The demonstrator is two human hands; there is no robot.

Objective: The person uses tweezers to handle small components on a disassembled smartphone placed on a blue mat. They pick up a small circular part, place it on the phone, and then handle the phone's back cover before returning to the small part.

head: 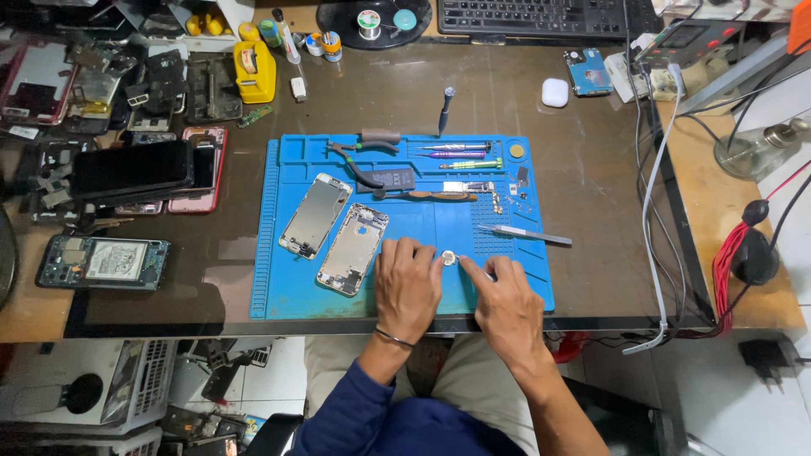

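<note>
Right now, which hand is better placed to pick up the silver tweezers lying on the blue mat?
Probably the right hand: the silver tweezers lie on its side, while the left hand sits farther off beside the opened phone frame.

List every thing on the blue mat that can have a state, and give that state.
Left hand: flat on blue mat, fingertips at small round part.
Right hand: fingertips beside the round part.
Phone body: opened, insides showing.
Phone panel: detached, lying beside it.
Tweezers: lying unused.
</note>
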